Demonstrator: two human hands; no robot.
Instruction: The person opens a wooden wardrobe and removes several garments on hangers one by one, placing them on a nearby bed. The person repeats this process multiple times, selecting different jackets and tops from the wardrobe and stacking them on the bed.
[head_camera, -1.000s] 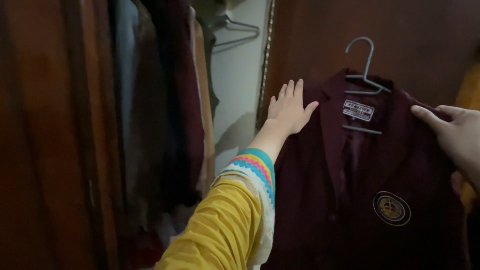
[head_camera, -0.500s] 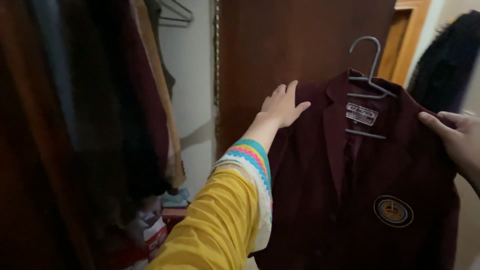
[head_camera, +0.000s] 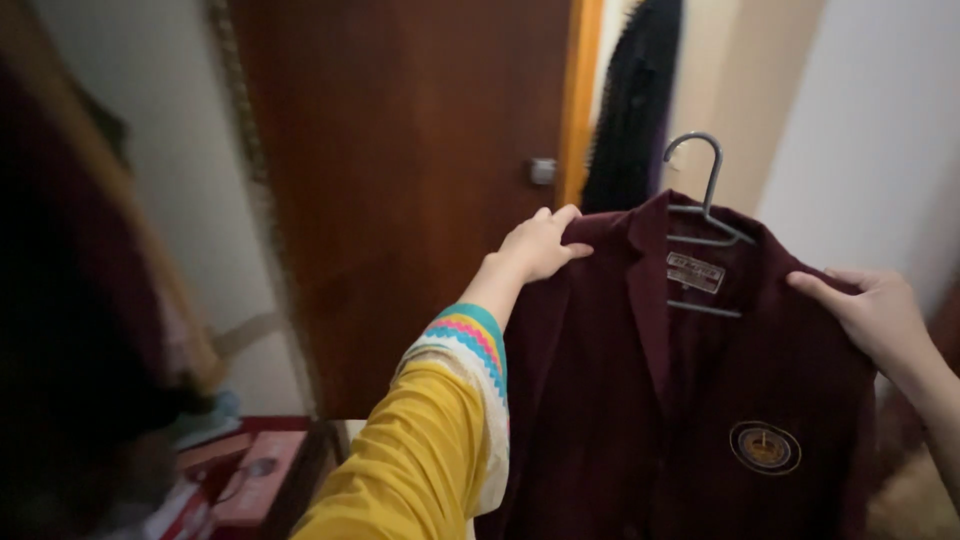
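Both grips pinch the blazer (head_camera: 690, 420) at its shoulders: left hand (head_camera: 540, 243), right hand (head_camera: 872, 318). Soft, probably fairly heavy cloth; hanger (head_camera: 700, 215) between the grips stiffens it.

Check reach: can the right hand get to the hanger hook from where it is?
Probably yes. The right hand grips the maroon blazer's shoulder, and the grey hanger hook stands bare above the collar with nothing between; letting go leaves only the left hand holding the blazer.

Matt maroon cloth blazer (head_camera: 640, 400) w/ embroidered badge (head_camera: 765, 447), smooth grey hanger (head_camera: 700, 215), semi-gloss wood door (head_camera: 400, 180).
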